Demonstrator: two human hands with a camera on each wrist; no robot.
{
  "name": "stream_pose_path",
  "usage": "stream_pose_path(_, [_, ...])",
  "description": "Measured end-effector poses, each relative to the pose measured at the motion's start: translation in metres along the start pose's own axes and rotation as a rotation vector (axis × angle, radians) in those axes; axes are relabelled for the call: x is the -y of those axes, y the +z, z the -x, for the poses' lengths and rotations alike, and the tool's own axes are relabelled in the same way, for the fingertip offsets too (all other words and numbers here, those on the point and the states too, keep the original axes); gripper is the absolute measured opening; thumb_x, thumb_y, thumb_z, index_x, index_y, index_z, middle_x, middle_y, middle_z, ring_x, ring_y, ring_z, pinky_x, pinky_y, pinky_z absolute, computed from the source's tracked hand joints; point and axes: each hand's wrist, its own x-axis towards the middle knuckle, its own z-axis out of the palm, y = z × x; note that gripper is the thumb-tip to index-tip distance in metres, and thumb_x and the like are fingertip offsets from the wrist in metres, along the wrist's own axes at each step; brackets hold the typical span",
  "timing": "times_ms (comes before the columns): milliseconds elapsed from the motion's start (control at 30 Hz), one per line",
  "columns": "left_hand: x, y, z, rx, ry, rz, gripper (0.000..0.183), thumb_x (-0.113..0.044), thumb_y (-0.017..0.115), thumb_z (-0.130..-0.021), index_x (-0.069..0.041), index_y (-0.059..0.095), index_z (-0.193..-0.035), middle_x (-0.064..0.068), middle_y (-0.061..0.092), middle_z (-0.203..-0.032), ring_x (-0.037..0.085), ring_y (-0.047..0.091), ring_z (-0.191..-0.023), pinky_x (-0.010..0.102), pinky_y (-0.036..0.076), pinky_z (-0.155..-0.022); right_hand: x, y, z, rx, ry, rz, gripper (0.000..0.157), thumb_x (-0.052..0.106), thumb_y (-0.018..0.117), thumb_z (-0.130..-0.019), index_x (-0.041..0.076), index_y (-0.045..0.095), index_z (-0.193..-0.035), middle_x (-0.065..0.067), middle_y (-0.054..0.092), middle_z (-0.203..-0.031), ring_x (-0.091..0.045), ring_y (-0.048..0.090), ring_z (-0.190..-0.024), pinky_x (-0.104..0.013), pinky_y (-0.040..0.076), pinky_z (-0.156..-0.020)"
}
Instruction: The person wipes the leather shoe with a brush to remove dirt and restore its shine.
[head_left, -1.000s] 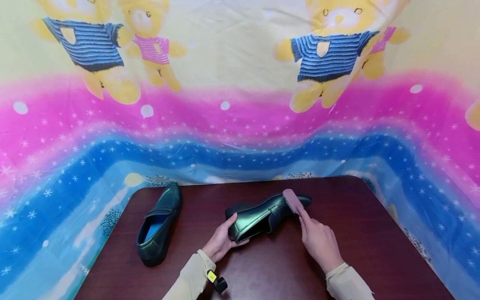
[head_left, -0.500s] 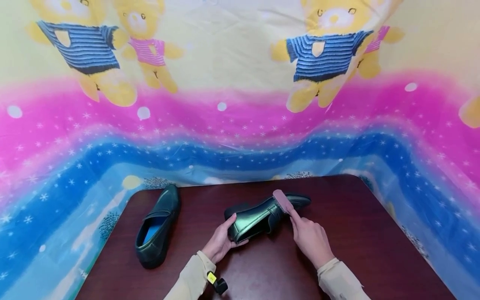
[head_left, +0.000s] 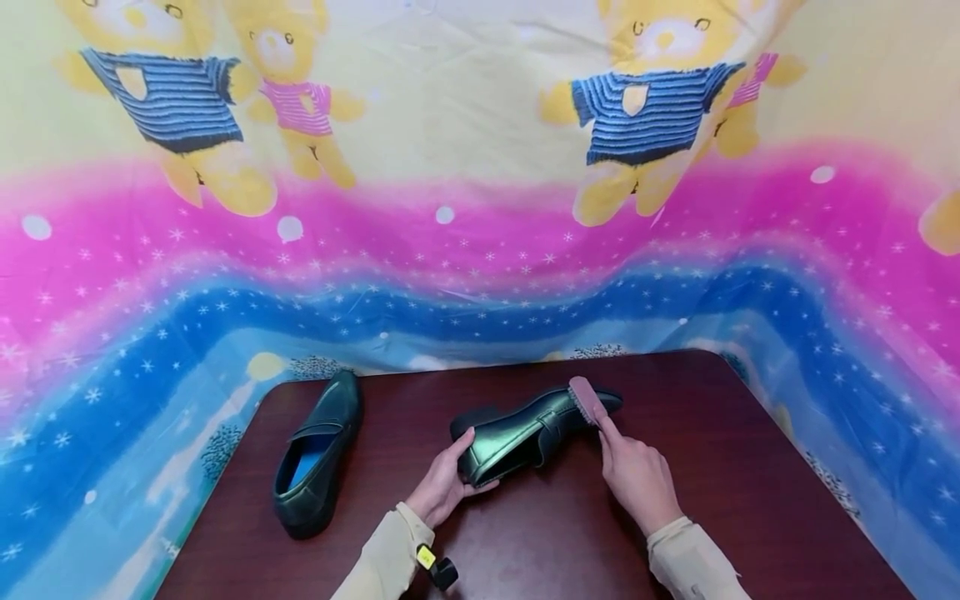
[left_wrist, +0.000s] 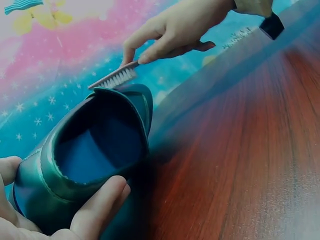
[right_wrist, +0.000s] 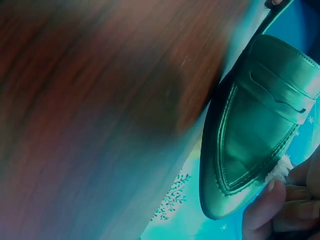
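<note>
A dark, shiny loafer [head_left: 510,435] lies tilted on its side at the table's middle, its toe pointing right. My left hand [head_left: 444,483] grips it by the heel; in the left wrist view thumb and fingers sit on either side of the heel, with the blue insole [left_wrist: 95,155] showing inside. My right hand [head_left: 639,479] holds a pink-backed brush [head_left: 585,398] with white bristles over the loafer's front part. In the right wrist view the bristles [right_wrist: 280,169] show at the side of the toe, partly hidden by the fingers.
A second matching loafer [head_left: 318,458] stands upright on the left of the dark wooden table [head_left: 750,483], toe toward the back. Behind the table hangs a printed bear cloth [head_left: 450,250]. A black strap device [head_left: 438,567] sits at my left wrist.
The brush in my right hand shifted left toward the loafer's strap, then back right toward the toe. My left hand and both loafers stay in place.
</note>
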Motion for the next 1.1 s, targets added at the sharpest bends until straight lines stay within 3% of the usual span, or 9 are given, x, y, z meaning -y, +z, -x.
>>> stream_pose_path(233, [0.002,0.000,0.002,-0.010,-0.003,-0.024,0.076,-0.056,0.048,-0.106,-0.002,0.034,-0.158,0.021,0.057,-0.144,0.031,0.067,-0.119,0.053,0.052,-0.103,0.000,-0.004,-0.004,-0.029,0.031,-0.074,0.047,0.015,0.057,-0.106,0.018,0.050,-0.153,0.006,0.038,-0.052,-0.014,0.035,-0.044,-0.033,0.033,-0.047])
stream_pose_path(533, [0.001,0.000,0.002,-0.005,0.004,-0.004,0.073,-0.055,0.047,-0.107,-0.003,0.037,-0.157,0.023,0.059,-0.143,0.036,0.071,-0.115,0.050,0.054,-0.101,0.013,0.005,-0.016,-0.004,0.000,-0.051,0.043,0.017,0.060,-0.104,0.018,0.056,-0.147,0.005,0.042,-0.053,-0.016,0.041,-0.045,-0.035,0.037,-0.045])
stream_pose_path(800, [-0.002,0.001,0.000,-0.009,0.008,0.017,0.072,-0.053,0.049,-0.107,-0.005,0.034,-0.158,0.023,0.058,-0.143,0.039,0.068,-0.118,0.052,0.054,-0.100,-0.005,0.006,-0.015,0.034,0.099,-0.007,0.047,0.020,0.054,-0.107,0.021,0.048,-0.154,0.000,0.040,-0.049,-0.019,0.035,-0.040,-0.035,0.029,-0.041])
stream_pose_path(1100, [-0.005,0.006,0.001,-0.019,-0.013,0.017,0.071,-0.051,0.048,-0.108,-0.003,0.033,-0.157,0.025,0.057,-0.142,0.041,0.068,-0.116,0.053,0.055,-0.099,-0.018,0.006,-0.011,0.027,0.235,-0.020,0.040,0.022,0.049,-0.108,0.016,0.051,-0.147,-0.005,0.046,-0.051,-0.024,0.042,-0.043,-0.039,0.031,-0.043])
